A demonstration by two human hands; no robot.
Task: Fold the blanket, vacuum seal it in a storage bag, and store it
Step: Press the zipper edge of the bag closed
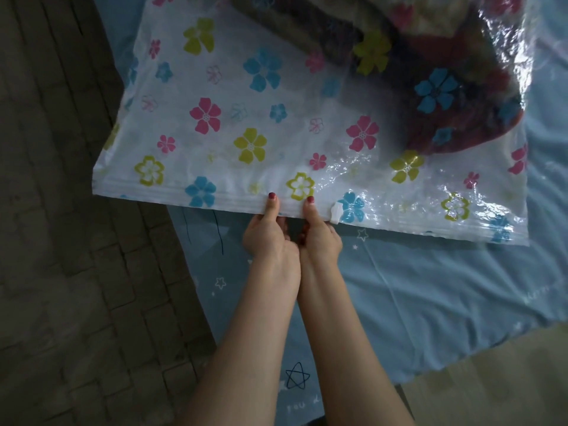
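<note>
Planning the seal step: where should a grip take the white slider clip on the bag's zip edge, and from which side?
Pinch the slider clip across its flat faces, coming from the near open edge of the storage bag. It straddles the zip strip there, just right of the right hand, with only bedsheet below.

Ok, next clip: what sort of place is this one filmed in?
Most likely a bedroom at home. A blue bedsheet printed with small stars covers a bed, a flowered storage bag with a folded blanket inside lies on it, and a dark brick-pattern floor runs alongside.
</note>
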